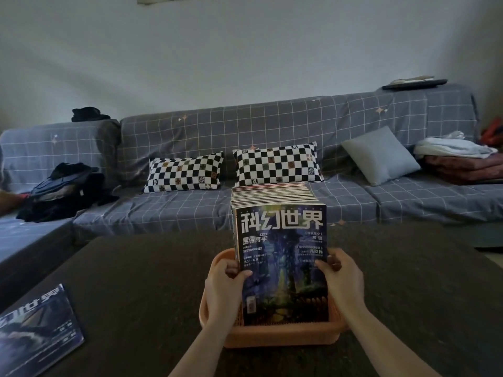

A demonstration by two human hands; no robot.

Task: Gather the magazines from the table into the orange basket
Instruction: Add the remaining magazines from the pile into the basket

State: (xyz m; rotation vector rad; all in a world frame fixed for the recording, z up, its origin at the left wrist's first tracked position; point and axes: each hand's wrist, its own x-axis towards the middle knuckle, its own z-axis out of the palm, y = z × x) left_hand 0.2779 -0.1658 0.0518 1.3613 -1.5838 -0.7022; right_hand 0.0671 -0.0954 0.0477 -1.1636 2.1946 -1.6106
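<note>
Stack [280, 257] standing upright in basket [283, 336], 6 o'clock on table [136, 281] | left hand [226, 284], right hand [343, 278] gripping its sides | one magazine [38, 330] lying at 8 o'clock, awaiting pickup | nearly complete.

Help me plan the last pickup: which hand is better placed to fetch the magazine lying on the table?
Left. The loose magazine lies on the table's left side, nearer the left hand; the right hand is farther.

The front magazine [281, 262] cover reads 科幻世界 (large white title across its top)
</note>
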